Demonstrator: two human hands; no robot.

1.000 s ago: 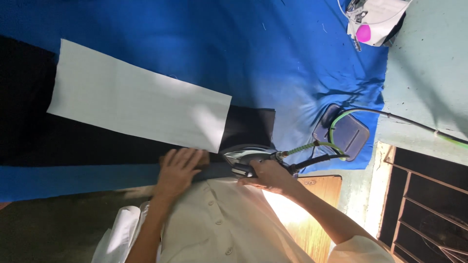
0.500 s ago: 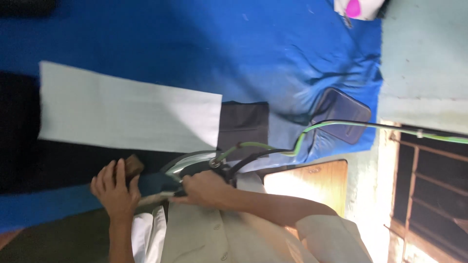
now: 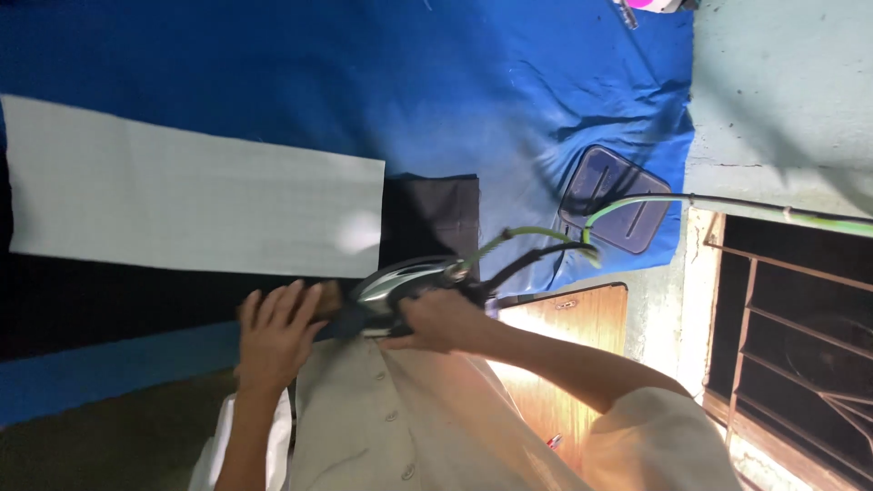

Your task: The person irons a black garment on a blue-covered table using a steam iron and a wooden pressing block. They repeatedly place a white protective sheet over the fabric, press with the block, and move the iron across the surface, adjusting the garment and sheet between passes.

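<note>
My right hand (image 3: 435,320) grips the handle of a steam iron (image 3: 400,284) with a shiny metal body, resting on black cloth (image 3: 432,218) at the near edge of the blue-covered table (image 3: 364,82). A green hose and a black cable (image 3: 546,238) run from the iron off to the right. My left hand (image 3: 275,329) lies flat with fingers spread on the black cloth just left of the iron. A long white strip of fabric (image 3: 191,202) lies over the black cloth beyond both hands.
A dark square iron rest pad (image 3: 616,198) sits on the blue cover to the right. A wooden board (image 3: 564,355) lies below the table edge. A metal window grille (image 3: 791,336) fills the right side. A white and pink object (image 3: 650,5) shows at the top edge.
The iron and my right hand slid left along the cloth edge, then a little back right. My left hand moved left ahead of it and now presses the cloth beside the iron.
</note>
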